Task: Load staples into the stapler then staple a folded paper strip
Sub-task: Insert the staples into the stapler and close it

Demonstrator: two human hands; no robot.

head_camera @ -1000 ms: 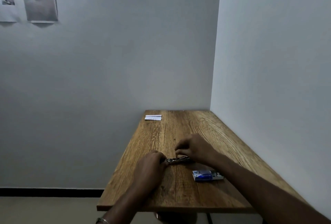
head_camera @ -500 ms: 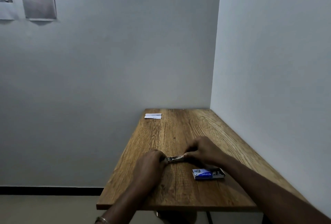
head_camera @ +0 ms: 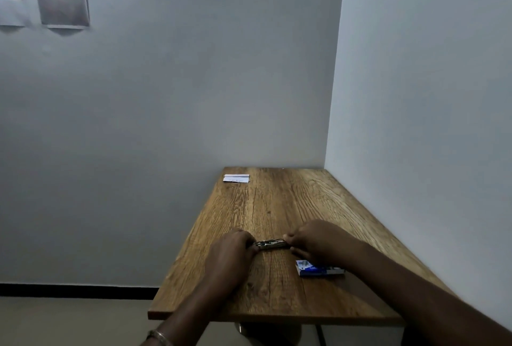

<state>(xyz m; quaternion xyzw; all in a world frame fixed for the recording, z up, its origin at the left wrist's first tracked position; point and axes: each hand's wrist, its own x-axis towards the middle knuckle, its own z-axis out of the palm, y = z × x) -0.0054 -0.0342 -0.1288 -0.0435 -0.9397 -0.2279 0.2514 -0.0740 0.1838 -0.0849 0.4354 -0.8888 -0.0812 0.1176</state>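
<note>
Here the stapler (head_camera: 271, 244) lies pinched between both hands' fingers (head_camera: 289, 240).

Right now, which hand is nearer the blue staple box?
Right. The right hand sits just beyond the staple box, holding the stapler's right end; the left hand holds its left end, farther away.

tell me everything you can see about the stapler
The stapler is a small, slim, silvery metal one lying flat and lengthwise across the wooden table, near its front half. The left hand grips its left end and the right hand pinches its right end, hiding both ends. Whether it is opened or holds staples is too small to tell.
</note>
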